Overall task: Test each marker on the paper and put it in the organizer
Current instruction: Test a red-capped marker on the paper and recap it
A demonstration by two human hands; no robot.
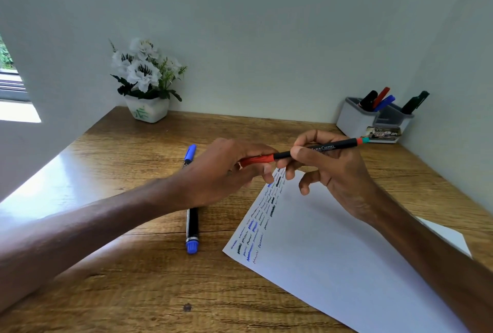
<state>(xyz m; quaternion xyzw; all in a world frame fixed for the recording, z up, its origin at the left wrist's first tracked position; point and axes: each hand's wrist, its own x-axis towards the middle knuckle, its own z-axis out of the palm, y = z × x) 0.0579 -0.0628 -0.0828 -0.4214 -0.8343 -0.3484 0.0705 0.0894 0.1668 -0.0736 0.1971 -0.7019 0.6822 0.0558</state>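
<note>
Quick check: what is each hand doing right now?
Left hand: grips the red cap of the marker.
Right hand: pinches the marker's barrel.

Held marker [320, 149]: slim black barrel with white lettering, a red and teal band at its right end; held roughly level above the far corner of the paper, pinched by the right hand [333, 170].
Red cap [256, 159]: on the marker's left end, gripped by the left hand [221, 170].
Table marker [192, 228]: black barrel, blue near end, lying left of the paper; a blue clipped end shows beyond the forearm, in line with it.
Paper [333, 239]: white sheet, flat, turned at an angle, with blue, black and reddish squiggles along its left edge.
Organizer [354, 119]: grey and white, far right corner; a black, a red and a blue marker lean in the left compartment, a dark green one in the right.
</note>
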